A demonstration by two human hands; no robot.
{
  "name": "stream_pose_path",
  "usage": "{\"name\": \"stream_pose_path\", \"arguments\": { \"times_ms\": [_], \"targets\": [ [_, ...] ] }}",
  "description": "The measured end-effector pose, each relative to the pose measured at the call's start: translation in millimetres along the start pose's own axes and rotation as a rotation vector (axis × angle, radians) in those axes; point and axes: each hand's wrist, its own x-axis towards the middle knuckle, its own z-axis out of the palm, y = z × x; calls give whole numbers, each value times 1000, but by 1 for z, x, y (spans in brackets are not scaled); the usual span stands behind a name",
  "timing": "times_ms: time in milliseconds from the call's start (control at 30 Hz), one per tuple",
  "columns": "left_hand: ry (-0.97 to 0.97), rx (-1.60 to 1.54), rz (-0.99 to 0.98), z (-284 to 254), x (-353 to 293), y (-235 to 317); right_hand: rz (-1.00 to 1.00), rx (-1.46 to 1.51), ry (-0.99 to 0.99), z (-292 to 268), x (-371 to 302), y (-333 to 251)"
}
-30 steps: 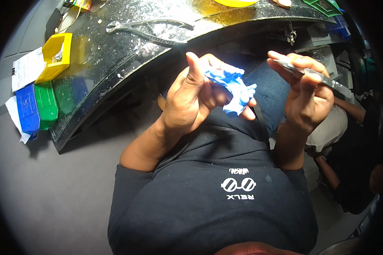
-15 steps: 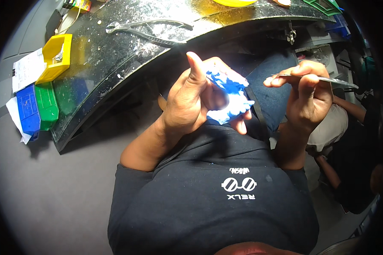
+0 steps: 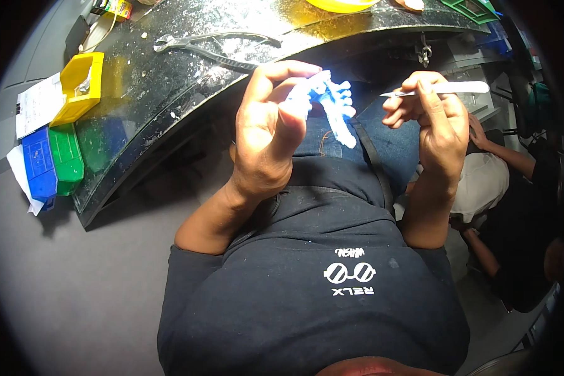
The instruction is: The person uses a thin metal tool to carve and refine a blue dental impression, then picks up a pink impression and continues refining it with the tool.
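My left hand (image 3: 269,119) is closed on a blue dental model (image 3: 333,103), a curved arch with tooth-like knobs along its edge. Thumb and fingers grip its left end, and strong light washes out part of it. In my right hand (image 3: 435,119) is a slim metal scalpel (image 3: 467,88), pinched between thumb and fingers. Its pointed tip faces left toward the model, a short gap apart from it. Both hands are raised above my lap, in front of the bench edge.
Long-handled metal pliers (image 3: 216,42) lie on the dark, speckled bench (image 3: 138,106). Yellow (image 3: 91,100), green (image 3: 67,160) and blue (image 3: 39,163) bins hang at its left edge. A yellow bowl (image 3: 341,5) stands at the far side. Another person (image 3: 514,238) sits close on my right.
My left hand has turned and lifted the dental model, so its knobbed edge now shows. My right hand has shifted slightly left, and the scalpel has rolled to show its flat, bright handle.
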Motion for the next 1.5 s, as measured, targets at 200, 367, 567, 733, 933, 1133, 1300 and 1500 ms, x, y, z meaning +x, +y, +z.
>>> {"name": "stream_pose_path", "arguments": {
  "times_ms": [200,367,567,733,933,1133,1300,1500],
  "targets": [
    [11,9,50,-1,1,1,34,24,-49,-10,8,10],
    [-21,-9,45,-6,1,2,72,-22,-6,-13,16,5],
    [-267,266,764,24,-5,32,244,-547,-30,-45,77,-15],
    [-308,213,410,19,-9,49,53,-851,-134,-78,124,-3],
    [-385,204,391,-10,3,13,34,-1085,-82,-46,136,-8],
    [-295,-1,231,-9,0,7,-225,-1048,348,-58,145,-10],
    [-251,-59,122,-8,2,5,-237,-1168,366,-58,163,-7],
    [-172,-86,36,-8,2,4,-105,-1106,321,-58,174,-2]
  ]
}}
